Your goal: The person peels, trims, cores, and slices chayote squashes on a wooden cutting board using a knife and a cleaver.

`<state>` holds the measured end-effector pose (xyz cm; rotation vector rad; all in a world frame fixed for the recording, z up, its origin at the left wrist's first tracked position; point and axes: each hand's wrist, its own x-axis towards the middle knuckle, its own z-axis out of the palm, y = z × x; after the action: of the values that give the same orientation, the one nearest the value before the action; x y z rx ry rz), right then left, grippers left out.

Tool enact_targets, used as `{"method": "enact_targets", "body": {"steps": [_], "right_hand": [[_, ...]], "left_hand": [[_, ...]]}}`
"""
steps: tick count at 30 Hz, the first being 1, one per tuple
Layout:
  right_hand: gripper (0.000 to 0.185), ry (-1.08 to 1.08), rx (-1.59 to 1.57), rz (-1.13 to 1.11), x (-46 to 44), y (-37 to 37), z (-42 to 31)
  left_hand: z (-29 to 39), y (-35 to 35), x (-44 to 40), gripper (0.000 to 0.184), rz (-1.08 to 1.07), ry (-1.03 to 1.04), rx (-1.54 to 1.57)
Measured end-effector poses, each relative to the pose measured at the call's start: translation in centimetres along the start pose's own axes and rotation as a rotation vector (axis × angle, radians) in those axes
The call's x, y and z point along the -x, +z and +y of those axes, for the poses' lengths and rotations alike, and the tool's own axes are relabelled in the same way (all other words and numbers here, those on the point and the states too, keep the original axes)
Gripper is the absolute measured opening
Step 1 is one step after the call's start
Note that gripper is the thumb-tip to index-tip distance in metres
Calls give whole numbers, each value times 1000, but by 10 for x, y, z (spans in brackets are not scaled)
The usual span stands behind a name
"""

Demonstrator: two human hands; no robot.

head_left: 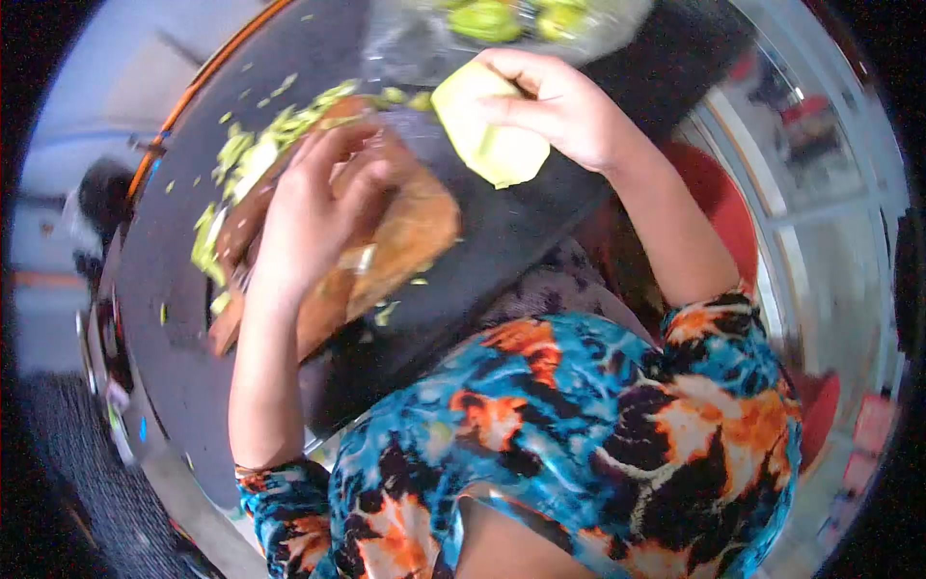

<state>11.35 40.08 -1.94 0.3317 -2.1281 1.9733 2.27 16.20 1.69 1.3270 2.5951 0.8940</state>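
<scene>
"Green, pale and flat-faced: what is that piece (pixel 497 145), and where is it?"

"Its exact kind cannot be confirmed. Location: 12 o'clock from the centre of the view, with 12 at the top and the wearer at 6. It is raised over the dark surface (pixel 511 232)."

"State of the right hand (pixel 559 106)?"

"Closed on the piece at 1 o'clock. The thumb lies across the near face; the fingers reach behind the upper edge."

"State of the left hand (pixel 323 188)?"

"Positioned at 10 o'clock, over the wooden board (pixel 420 217). Fingers are bent and motion-blurred. Whether it grips anything, or touches the board, cannot be determined."

"Position of the board?"

"On the surface toward 11 o'clock, set at a slant. Green shreds (pixel 256 159) lie in a band at 10 o'clock, along its far side. Smaller bits are scattered on the surface around it."

"Contents at the far side?"

"A clear plastic bag (pixel 391 63) at 12 o'clock, beyond the piece, with green items (pixel 485 19) in it."

"Remaining elements?"

"Red chair (pixel 728 207) at 2 o'clock, past the right forearm. Patterned shirt (pixel 579 425) in blue, orange and black at 6 o'clock."
</scene>
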Motion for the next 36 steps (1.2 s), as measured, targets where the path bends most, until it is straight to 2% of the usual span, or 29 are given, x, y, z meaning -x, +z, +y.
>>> {"method": "enact_targets", "body": {"steps": [1, 2, 3, 5, 6, 9, 10, 11, 12, 13, 14, 16, 18, 19, 20, 21, 23, 25, 26, 27, 29, 31, 32, 35, 36], "right_hand": [[29, -39, 159, -56, 15, -10, -5], [28, 95, 279, -98, 33, -18, -21], [27, 81, 501, -133, 47, -27, -35], [26, 44, 645, -182, 76, -49, -36], [24, 96, 686, -192, 91, -64, -36], [20, 275, 839, -180, 142, -105, -35], [18, 300, 900, -118, 155, -113, -32], [19, 355, 979, -92, 165, -120, -31], [19, 402, 1058, -72, 171, -125, -29], [20, 420, 1095, -55, 148, -92, 6], [24, 410, 1113, -25, 146, -88, 7], [27, 287, 1023, 11, 136, -75, 8], [32, 145, 1061, -3, 117, -56, 12], [29, 203, 989, -26, 107, -40, 2], [30, 224, 840, 12, 95, -24, -1], [23, 126, 754, 28, 85, -9, 0], [17, 77, 625, 29, 62, 18, -10], [14, -71, 639, 18, 31, 46, -13], [16, -218, 628, -5, 14, 61, -13], [30, -35, 669, -73, -1, 76, -22], [47, -361, 1231, 28, -20, 108, -20], [54, -268, 1155, -124, -27, 129, -27], [47, -329, 1129, -217, -25, 140, -30], [32, -426, 937, -672, -15, 159, -22], [31, -435, 894, -701, -16, 162, -13]], "left_hand": [[25, 12, -6, 37, -67, 96, 80], [44, 25, -10, 37, -118, 138, 103], [66, 31, -12, 36, -206, 189, 122], [79, 50, -14, 35, -204, 451, 106], [90, 52, -15, 35, -234, 469, 51], [112, 56, -16, 35, -261, 465, 6], [116, 56, -15, 34, -275, 342, 66], [114, 55, -17, 32, -217, 422, 0], [117, 51, -13, 32, -209, 329, -19], [91, 36, -4, 31, -183, 275, -49], [63, 22, 6, 31, -159, 220, -79], [27, 2, 23, 29, -43, 199, -118], [-5, -22, 48, 25, 104, 36, -97], [-21, -34, 62, 25, 176, -40, -88], [-38, -50, 77, 25, 198, -121, -110], [-53, -63, 94, 26, 220, -192, -115], [-66, -80, 115, 28, 264, -288, -159], [-96, -89, 129, 29, 268, -361, -144], [-113, -88, 134, 31, 290, -337, -225], [-128, -82, 137, 35, 274, -338, -176], [-121, -76, 139, 39, 229, -261, -253], [-116, -78, 137, 44, 257, -314, -289], [-118, -75, 137, 46, 270, -340, -307], [-152, -66, 131, 46, 314, -209, -329], [-159, -64, 134, 46, 332, -238, -310]]}}
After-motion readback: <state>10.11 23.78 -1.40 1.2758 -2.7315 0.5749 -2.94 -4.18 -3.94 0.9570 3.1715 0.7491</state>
